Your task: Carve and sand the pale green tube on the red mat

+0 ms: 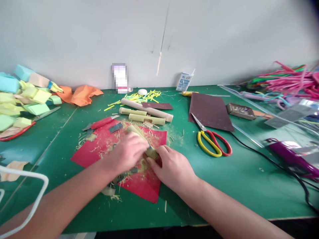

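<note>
A pale green bamboo tube (152,152) slants over a red paper sheet (147,191) strewn with shavings and dust. My right hand (175,167) grips its near end between thumb and fingers. Curled over the tube's middle, my left hand (128,151) is slightly blurred; a dark grey edge, like a scrap of sandpaper (149,146), shows at its fingertips. Behind the hands lie two more bamboo tubes: a notched one (147,119) and another (133,111). A red-handled knife (102,122) rests on the sheet's far left corner beside a grey scrap (116,127).
Scissors (209,141) lie to the right, tips on a dark brown sheet (209,111). Farther right are a small box (241,111), a purple tool (291,159) with a black cord, and pink strips (286,83). Folded paper pieces (27,99) pile up at left. A longer pale stick (147,110) lies behind.
</note>
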Motion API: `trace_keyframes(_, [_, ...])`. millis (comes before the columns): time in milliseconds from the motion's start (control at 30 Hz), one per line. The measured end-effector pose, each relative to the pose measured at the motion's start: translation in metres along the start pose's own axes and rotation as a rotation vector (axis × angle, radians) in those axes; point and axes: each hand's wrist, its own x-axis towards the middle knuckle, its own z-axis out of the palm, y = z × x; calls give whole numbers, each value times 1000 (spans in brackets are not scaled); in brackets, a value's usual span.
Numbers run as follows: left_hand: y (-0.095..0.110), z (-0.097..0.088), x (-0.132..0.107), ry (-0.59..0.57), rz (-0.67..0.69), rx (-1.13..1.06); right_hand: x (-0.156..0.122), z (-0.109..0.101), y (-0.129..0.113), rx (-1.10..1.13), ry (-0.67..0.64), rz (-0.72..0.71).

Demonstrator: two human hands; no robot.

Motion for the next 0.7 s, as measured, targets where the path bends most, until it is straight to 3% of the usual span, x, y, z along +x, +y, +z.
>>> trace_keyframes(100, [-3,-1,-1,140,-85,113,0,0,0,-3,1,9])
trace_keyframes(267, [4,0,0,7,-5,8,0,0,0,-9,-6,6])
trace_keyframes(400, [2,-1,0,116,-28,91,1,0,0,-16,-13,14])
trace_keyframes(533, [-1,-2,-1,-23,28,20,2,-1,0,-12,-26,6])
trace_keyframes(633, [-4,-2,-1,116,-26,119,2,-1,0,-13,-13,16])
trace_keyframes(700, [-3,-2,-2,73,8,95,2,0,0,-14,-13,12])
